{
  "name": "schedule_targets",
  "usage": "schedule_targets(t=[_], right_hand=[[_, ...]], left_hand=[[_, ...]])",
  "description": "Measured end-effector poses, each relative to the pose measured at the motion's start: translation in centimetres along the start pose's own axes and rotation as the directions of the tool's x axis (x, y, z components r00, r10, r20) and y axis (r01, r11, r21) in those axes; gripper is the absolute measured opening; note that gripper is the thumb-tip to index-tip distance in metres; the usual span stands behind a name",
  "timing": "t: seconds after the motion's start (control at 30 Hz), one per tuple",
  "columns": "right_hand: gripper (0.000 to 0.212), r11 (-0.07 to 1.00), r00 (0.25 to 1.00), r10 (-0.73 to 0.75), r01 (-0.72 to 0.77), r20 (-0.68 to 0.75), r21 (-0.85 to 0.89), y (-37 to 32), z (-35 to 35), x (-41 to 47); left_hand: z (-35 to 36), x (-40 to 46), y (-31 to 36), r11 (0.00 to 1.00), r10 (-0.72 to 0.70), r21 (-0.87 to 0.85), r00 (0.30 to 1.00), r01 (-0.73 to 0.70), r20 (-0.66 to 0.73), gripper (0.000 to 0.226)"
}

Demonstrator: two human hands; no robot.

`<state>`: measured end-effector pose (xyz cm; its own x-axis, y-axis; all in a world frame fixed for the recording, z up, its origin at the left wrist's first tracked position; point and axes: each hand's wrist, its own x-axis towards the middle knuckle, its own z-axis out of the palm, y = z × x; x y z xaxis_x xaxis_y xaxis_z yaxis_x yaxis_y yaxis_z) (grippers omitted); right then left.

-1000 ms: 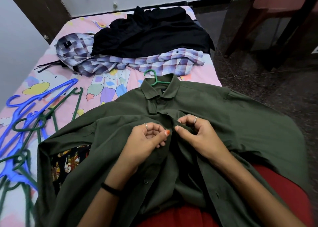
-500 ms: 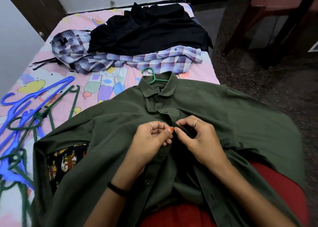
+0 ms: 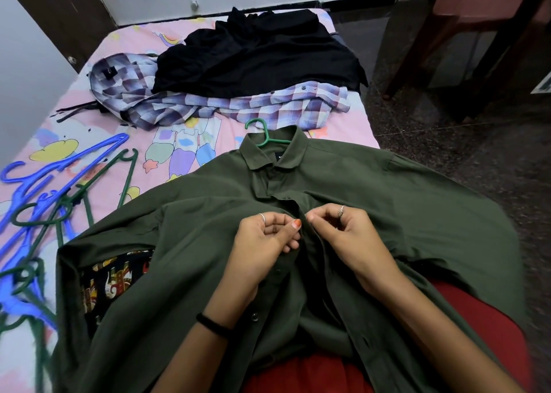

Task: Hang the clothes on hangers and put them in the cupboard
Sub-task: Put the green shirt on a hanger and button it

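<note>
Now we see both hands at mid-frame: the left hand [image 3: 269, 237] and right hand [image 3: 347, 234] each pinch the shirt [image 3: 190, 249] placket; hanger [image 3: 262, 131] hook above the collar.

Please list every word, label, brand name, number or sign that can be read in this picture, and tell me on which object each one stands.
No text can be read here.
Neck label inside the collar of the green shirt: pale marks, too small and blurred to read.
Dark neck label on the checked shirt: pale marks, too small to read.
Printed cloth under the green shirt: a pattern only, no letters to make out.
Cartoon bedsheet: drawings only, no words.
</note>
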<state>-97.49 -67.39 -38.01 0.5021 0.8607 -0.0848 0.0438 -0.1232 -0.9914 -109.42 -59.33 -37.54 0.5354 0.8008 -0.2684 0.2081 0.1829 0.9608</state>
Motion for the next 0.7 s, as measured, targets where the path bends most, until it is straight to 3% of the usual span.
schedule_targets(t=[0.2,0.43,0.7], right_hand=[[0.016,0.998,0.998,0.043,-0.045,0.039,0.035,0.2,0.2,0.1],[0.019,0.987,1.000,0.007,-0.012,-0.030,-0.159,0.9,0.4,0.4],[0.019,0.954,0.995,-0.082,0.062,-0.056,-0.295,0.8,0.7,0.2]], left_hand=[[-0.2,0.3,-0.6,0.999,-0.010,0.047,0.999,0.008,0.034,0.018],[-0.2,0.4,-0.5,0.991,0.031,0.123,0.995,-0.042,0.093,0.023],[0.3,0.6,-0.8,0.975,0.032,0.218,0.999,-0.039,0.035,0.021]])
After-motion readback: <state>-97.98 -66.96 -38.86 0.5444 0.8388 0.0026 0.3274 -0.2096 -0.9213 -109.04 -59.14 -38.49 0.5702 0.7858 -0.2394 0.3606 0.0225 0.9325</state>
